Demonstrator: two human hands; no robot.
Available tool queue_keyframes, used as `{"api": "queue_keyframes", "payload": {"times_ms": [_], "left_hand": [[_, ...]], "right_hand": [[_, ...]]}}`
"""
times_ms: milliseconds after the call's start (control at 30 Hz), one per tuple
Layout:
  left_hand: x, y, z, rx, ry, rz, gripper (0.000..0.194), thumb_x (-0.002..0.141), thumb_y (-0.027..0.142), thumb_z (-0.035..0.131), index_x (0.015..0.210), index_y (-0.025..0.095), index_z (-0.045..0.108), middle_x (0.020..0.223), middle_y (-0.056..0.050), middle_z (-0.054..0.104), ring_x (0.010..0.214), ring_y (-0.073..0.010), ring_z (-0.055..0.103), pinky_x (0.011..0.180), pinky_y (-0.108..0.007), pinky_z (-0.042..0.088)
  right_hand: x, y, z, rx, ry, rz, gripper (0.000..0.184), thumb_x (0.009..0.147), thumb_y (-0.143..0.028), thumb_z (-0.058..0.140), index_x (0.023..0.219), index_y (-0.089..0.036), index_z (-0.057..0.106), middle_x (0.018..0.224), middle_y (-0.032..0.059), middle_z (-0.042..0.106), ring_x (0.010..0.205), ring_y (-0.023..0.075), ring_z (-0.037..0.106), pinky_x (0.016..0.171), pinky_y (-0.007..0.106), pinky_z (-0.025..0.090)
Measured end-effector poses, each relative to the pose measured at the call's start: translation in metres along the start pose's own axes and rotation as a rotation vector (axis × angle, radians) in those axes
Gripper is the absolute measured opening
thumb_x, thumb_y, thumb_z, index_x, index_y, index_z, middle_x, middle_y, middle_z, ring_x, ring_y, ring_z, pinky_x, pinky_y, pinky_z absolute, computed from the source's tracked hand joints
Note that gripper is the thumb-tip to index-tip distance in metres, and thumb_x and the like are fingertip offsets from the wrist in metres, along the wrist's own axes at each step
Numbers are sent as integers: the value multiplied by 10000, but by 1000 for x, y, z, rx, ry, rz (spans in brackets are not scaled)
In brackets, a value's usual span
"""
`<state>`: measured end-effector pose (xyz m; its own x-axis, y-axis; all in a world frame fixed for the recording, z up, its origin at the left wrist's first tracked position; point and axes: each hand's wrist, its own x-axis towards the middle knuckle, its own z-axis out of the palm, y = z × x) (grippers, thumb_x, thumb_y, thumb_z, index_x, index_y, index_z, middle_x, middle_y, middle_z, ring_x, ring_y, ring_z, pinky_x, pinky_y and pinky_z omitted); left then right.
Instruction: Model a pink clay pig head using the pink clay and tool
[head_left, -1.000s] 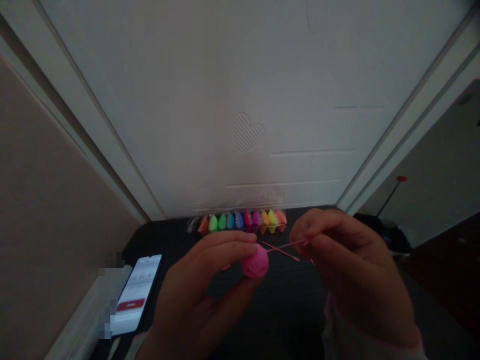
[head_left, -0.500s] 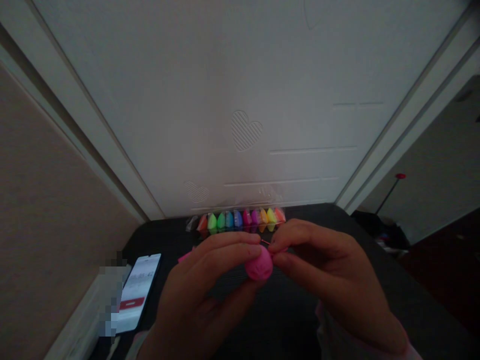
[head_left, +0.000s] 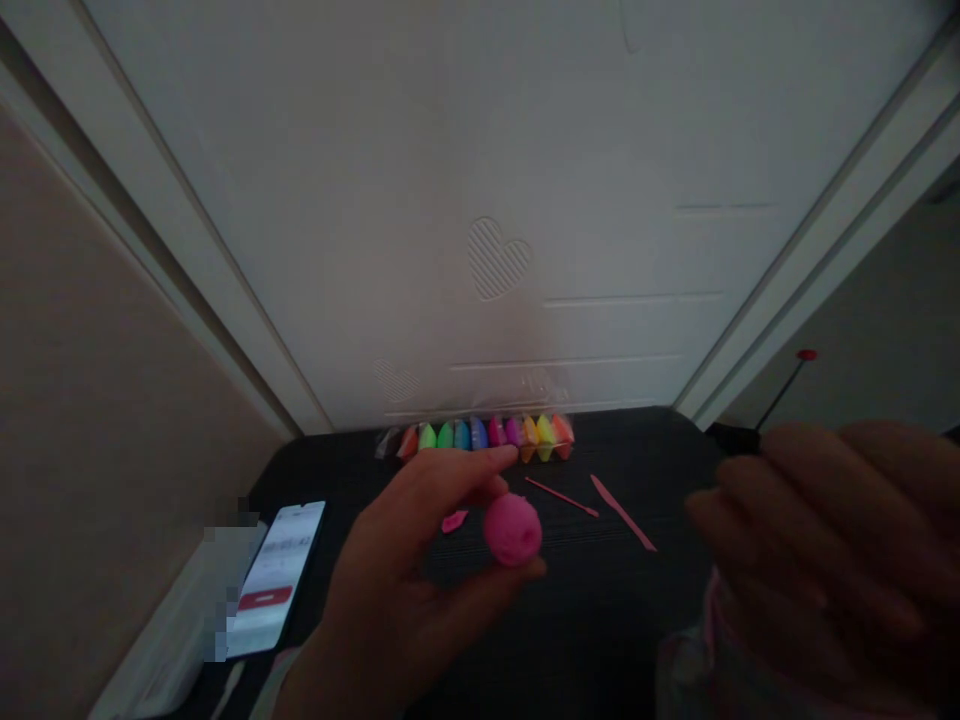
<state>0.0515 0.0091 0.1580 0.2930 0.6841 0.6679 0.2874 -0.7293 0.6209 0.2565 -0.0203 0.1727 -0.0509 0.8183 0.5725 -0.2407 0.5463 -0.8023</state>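
Observation:
A pink ball of modelling clay (head_left: 512,530) sits between the thumb and fingers of my left hand (head_left: 405,570), above the dark table. A small dent shows on the ball's right side. My right hand (head_left: 817,550) is off to the right, its fingers curled and blurred; whatever may be inside them is hidden. Between the hands lie a thin pink modelling tool (head_left: 562,497) and a flat pink modelling knife (head_left: 624,514). Behind my left fingers, a small pink piece (head_left: 454,521) rests on the table.
Along the back edge of the dark table (head_left: 600,610) runs a clear pack of coloured clay (head_left: 480,436). At left lies a phone (head_left: 279,570) with a lit screen, beside a pale translucent box (head_left: 180,630). A white panel with embossed hearts (head_left: 499,258) rises behind the table.
My right hand has left the pink ball and moved far to the right, uncovering the two pink tools. My left hand keeps the ball, which has turned to show its dent.

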Motion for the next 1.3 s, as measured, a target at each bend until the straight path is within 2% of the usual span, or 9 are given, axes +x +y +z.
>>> {"api": "queue_keyframes", "payload": {"times_ms": [100, 200, 333, 533, 667, 867, 1033, 1300], "left_hand": [[2, 1, -1, 59, -32, 62, 361, 606, 194, 694, 942, 258, 578, 846, -9, 597, 769, -143, 574, 672, -241, 498], [1, 1, 0, 53, -41, 86, 303, 600, 195, 700, 873, 238, 575, 785, -3, 588, 728, -136, 570, 639, -233, 494], [-1, 1, 1, -4, -7, 30, 393, 603, 180, 698, 955, 234, 532, 819, -17, 594, 743, -141, 566, 659, -247, 495], [1, 3, 1, -27, -31, 89, 327, 592, 157, 702, 870, 228, 543, 771, 2, 590, 730, -132, 564, 661, -244, 490], [2, 4, 1, 0, -2, 69, 333, 600, 186, 698, 891, 227, 540, 783, -12, 588, 734, -144, 560, 651, -255, 487], [1, 1, 1, -55, -27, 94, 333, 574, 180, 719, 843, 219, 527, 756, 7, 566, 706, -122, 551, 640, -232, 478], [0, 1, 2, -38, 3, 49, 361, 589, 193, 710, 886, 220, 507, 788, -1, 557, 715, -127, 553, 651, -244, 479], [1, 0, 3, -28, -53, 108, 347, 596, 184, 709, 861, 212, 488, 807, -4, 549, 763, -133, 539, 715, -269, 468]], "right_hand": [[4, 4, 7, 294, 7, 24, 77, 714, -335, 587, 678, -286, 541, 508, -35, 367, 394, 84, 372, 362, 222, 301], [7, 7, 14, 268, 11, 96, 77, 710, -282, 592, 666, -253, 537, 540, -25, 400, 448, 96, 399, 411, 240, 323], [8, 7, 15, 277, 6, 70, 77, 718, -291, 581, 683, -241, 534, 558, -26, 409, 462, 93, 394, 426, 248, 326], [10, 8, 16, 270, 26, 82, 77, 721, -277, 584, 675, -231, 541, 561, -28, 403, 477, 95, 395, 452, 255, 337], [10, 9, 17, 242, 27, 77, 75, 721, -280, 584, 675, -234, 547, 557, -26, 407, 479, 100, 398, 475, 264, 350], [11, 10, 16, 244, 11, 86, 69, 733, -270, 578, 685, -230, 548, 572, -21, 430, 504, 100, 411, 484, 258, 349], [9, 11, 15, 260, -2, 90, 49, 742, -260, 572, 709, -225, 560, 581, -17, 451, 521, 98, 422, 481, 250, 344], [11, 13, 17, 279, 42, 95, 55, 754, -241, 570, 701, -228, 570, 530, -27, 475, 502, 94, 414, 489, 251, 330]]}}
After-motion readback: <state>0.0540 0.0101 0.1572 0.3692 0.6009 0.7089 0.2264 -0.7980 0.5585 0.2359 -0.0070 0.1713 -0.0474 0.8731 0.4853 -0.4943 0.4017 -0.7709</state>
